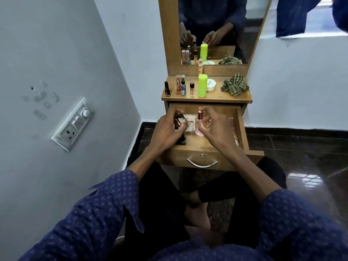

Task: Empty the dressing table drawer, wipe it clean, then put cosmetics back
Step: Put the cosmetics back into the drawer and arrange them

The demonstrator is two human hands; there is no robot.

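Over the open drawer [243,129], a dark bottle [180,122] is gripped in the curled left hand [167,132] and a pink perfume bottle [200,123] is pinched by the right hand [216,129]. Several cosmetics, among them a green canister [202,85], are stood on the tabletop behind the drawer beside a checked cloth [235,84]. Emptying is judged underway or refilling begun, which cannot be told; a few things are seen left in the drawer.

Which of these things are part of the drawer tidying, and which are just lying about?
Part of the job:
open drawer
dark bottle in left hand
pink bottle in right hand
cosmetics on the tabletop
checked cloth

Just lying about:
mirror
wall switchboard
hanging blue garment
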